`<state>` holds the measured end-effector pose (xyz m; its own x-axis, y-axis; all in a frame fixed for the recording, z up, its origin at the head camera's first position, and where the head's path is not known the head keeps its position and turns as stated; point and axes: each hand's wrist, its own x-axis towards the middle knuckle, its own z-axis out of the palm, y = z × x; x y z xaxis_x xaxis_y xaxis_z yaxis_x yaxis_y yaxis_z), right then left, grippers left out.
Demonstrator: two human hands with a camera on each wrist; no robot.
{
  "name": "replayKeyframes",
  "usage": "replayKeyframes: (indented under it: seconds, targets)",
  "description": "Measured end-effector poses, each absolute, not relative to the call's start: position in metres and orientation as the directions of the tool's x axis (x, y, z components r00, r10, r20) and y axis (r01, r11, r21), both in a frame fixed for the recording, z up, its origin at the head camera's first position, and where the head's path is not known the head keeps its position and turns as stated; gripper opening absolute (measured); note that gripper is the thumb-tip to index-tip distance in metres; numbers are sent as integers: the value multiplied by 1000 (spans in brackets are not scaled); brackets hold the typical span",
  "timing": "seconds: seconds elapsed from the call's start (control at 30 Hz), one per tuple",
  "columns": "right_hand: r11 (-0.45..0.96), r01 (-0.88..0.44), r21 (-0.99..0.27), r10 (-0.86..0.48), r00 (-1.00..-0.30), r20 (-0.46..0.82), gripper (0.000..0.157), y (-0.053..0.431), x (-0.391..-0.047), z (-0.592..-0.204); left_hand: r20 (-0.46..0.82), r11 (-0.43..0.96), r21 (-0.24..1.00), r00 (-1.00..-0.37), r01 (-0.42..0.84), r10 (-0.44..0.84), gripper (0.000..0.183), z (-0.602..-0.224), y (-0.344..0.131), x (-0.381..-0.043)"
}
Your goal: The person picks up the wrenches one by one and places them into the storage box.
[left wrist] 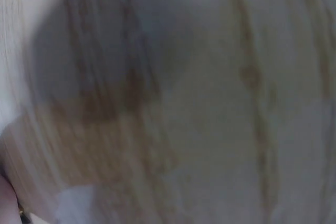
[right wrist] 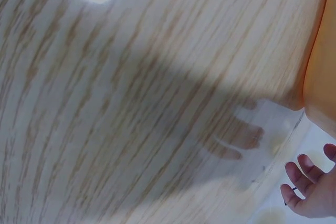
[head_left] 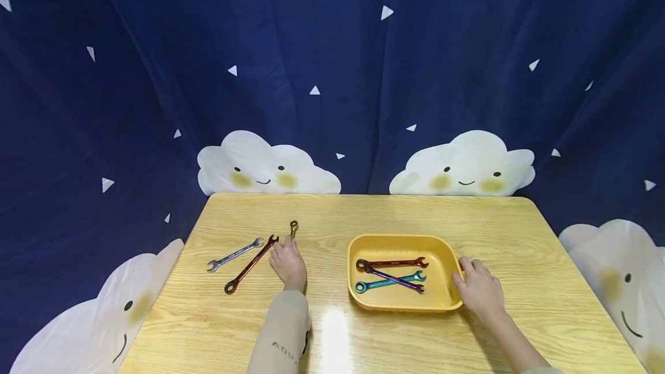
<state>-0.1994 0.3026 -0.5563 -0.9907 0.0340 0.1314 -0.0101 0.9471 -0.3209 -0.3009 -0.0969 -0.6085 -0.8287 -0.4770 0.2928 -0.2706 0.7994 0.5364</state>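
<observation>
At the table's left-middle, my left hand (head_left: 289,264) pinches a gold wrench (head_left: 294,227). Its ring end sticks out past the fingers, and the hand covers the rest. Just left of that hand lie a dark red wrench (head_left: 251,265) and a silver open-ended wrench (head_left: 235,255). My right hand (head_left: 482,292) grips the right rim of a yellow plastic bin (head_left: 441,299), thumb over the edge. Inside the bin, a red wrench (head_left: 395,263), a purple wrench (head_left: 397,279) and a teal wrench (head_left: 389,283) lie partly overlapping. Left fingertips (left wrist: 7,203) barely show in the left wrist view.
The light wooden table (head_left: 525,258) has a glossy top with a bright reflection near its front. Behind it hangs a dark blue curtain (head_left: 353,74) with white clouds and triangles. The bin's outer wall (right wrist: 323,77) fills the right wrist view's right edge.
</observation>
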Motion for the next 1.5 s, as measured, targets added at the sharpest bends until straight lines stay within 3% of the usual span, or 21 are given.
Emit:
replayKeyframes:
  seconds: [0.83, 1.5]
  targets:
    - [954, -3, -301, 34, -992, 117, 38, 301, -197, -554, 357, 814, 554, -834, -173, -420, 27, -605, -90, -300]
    - [954, -2, -298, 35, -992, 118, 41, 301, -198, -553, 531, 832, 554, -781, 28, -327, 23, -592, -74, -303]
